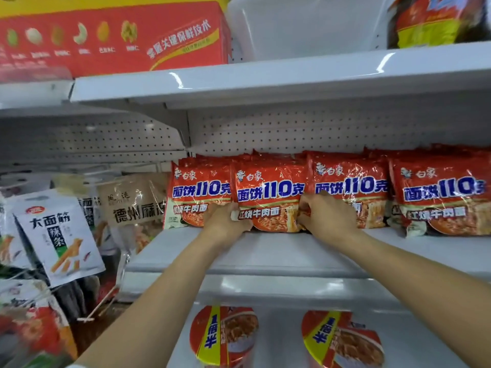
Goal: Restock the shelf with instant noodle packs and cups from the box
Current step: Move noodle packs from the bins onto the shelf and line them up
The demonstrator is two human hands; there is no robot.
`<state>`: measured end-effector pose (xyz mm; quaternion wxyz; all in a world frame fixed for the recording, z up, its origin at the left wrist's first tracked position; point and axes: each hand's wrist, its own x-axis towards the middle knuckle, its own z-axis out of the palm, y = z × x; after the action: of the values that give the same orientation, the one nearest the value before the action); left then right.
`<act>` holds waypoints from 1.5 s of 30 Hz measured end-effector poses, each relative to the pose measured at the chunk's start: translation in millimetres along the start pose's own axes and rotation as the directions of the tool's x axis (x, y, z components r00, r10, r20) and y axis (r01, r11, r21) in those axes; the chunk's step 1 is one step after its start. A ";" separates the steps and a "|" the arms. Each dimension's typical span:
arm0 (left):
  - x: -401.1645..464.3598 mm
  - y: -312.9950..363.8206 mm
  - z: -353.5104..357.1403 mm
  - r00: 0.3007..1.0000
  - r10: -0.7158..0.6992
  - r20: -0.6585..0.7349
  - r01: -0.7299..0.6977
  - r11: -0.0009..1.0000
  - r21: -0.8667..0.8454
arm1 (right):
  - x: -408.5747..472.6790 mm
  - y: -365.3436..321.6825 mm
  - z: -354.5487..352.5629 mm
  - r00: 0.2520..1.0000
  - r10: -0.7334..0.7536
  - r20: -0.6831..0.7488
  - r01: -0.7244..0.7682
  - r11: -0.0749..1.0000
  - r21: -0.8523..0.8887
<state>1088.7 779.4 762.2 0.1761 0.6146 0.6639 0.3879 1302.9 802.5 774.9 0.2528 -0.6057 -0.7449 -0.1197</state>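
Several red instant noodle packs stand upright in a row on the white middle shelf point(265, 256). My left hand point(225, 221) grips the lower left edge of the second pack from the left point(268, 197). My right hand point(325, 213) grips the same pack at its lower right edge. This pack stands in front of others behind it, between a pack on the left point(198, 187) and a pack on the right point(350, 181). Two noodle cups point(224, 335) point(342, 341) sit on the shelf below. The box is out of view.
A red carton point(111, 35) sits on the top shelf point(265, 78) with a dark bag point(438, 19) at the right. Hanging snack bags point(58, 232) fill the left bay. A fourth noodle pack point(441, 195) stands at the far right.
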 end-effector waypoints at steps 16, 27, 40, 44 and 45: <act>-92.0 58.4 17.7 0.978 -0.134 -0.157 -0.025 0.677 -0.736 | -86.1 43.5 -41.1 0.981 0.150 -0.125 -0.045 0.797 0.602; -208.5 155.0 154.3 0.983 -0.106 0.151 0.182 0.427 -0.886 | -216.5 203.2 -106.3 0.950 0.289 -0.116 -0.144 0.737 0.661; -344.9 217.0 334.2 0.855 -0.164 0.492 0.514 0.385 -0.766 | -417.9 396.1 -142.6 0.860 0.500 0.104 -0.447 0.638 0.627; -383.3 226.4 385.9 0.773 -0.174 0.609 0.621 0.404 -0.672 | -476.0 435.8 -143.4 0.803 0.565 0.190 -0.551 0.582 0.599; -391.9 228.9 398.0 0.751 -0.176 0.636 0.642 0.420 -0.642 | -489.2 445.5 -142.5 0.780 0.591 0.206 -0.579 0.555 0.598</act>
<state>1598.6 511.9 580.9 0.6949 0.3385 0.4639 0.4329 1832.6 427.4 583.0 0.4728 -0.6952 -0.4935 0.2227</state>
